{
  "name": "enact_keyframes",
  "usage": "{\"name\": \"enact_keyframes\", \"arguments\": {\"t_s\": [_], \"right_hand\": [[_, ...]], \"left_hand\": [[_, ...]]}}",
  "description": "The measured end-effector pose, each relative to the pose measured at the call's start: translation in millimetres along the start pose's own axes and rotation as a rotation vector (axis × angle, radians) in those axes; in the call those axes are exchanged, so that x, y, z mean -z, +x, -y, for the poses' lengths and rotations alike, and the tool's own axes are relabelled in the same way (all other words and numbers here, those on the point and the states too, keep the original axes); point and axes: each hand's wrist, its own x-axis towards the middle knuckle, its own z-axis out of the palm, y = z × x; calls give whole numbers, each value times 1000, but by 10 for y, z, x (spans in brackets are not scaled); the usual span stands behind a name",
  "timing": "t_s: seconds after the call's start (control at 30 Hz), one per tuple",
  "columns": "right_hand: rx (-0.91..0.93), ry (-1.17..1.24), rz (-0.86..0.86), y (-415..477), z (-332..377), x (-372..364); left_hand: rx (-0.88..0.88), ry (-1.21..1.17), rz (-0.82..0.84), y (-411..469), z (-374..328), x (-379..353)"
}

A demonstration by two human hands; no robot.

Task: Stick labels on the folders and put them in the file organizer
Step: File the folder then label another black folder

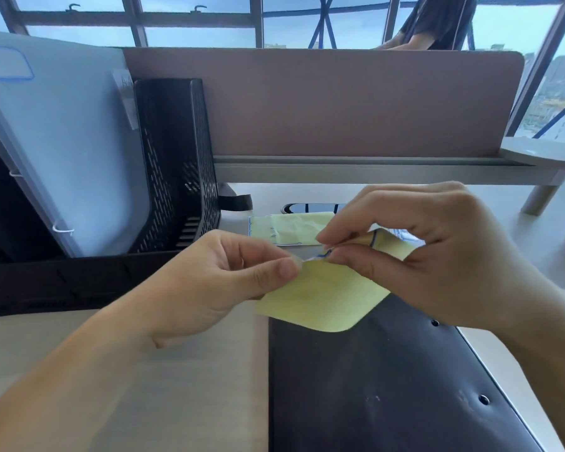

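A dark folder (pixel 388 386) lies flat on the surface (pixel 551 243) nearest the viewer, at the lower right. Just above its far end, both hands hold a yellow label sheet (pixel 323 298) in the air. The left hand (pixel 222 288) pinches the sheet's upper edge between thumb and forefinger. The right hand (pixel 437 256) pinches the lifted corner of a blue-edged label (pixel 325 253) just beside it, its other fingers curled. Behind the hands a second yellow sheet (pixel 290 228) lies crumpled on the surface. At the left stands the black mesh file organizer (pixel 176 164), with a pale blue folder (pixel 72 151) upright in it, a blue-outlined sticker (pixel 5 65) near its top. A brown partition (pixel 339 102) runs behind, and a person (pixel 437 21) stands beyond it at the windows.
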Motion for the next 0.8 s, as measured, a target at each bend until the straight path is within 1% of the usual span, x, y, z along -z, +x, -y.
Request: {"name": "enact_keyframes", "arguments": {"t_s": [0.13,0.2,0.27,0.3,0.37,0.43,0.5,0.63,0.7,0.8], "right_hand": [[-16,77,43,-2,-9,-2],[-54,197,70,-6,-4,-2],[-81,342,99,-10,11,-10],[-86,399,109,-11,20,-17],[-93,478,123,-11,31,-35],[-98,513,134,-7,35,-39],[-100,514,146,-2,30,-21],[-137,477,164,2,35,26],[-151,394,171,-5,58,29],[-192,172,157,-11,75,12]], "left_hand": [[41,-96,65,29,159,83],[57,-213,107,28,195,83],[64,-302,226,6,180,46],[64,-289,283,-5,164,14],[67,-211,319,-22,152,-64],[52,-206,315,-32,154,-121],[-16,-211,302,-48,137,-149],[-67,-101,186,-57,82,-153],[-78,-22,106,-72,11,-183],[-100,136,-15,-126,-70,-217]]}}
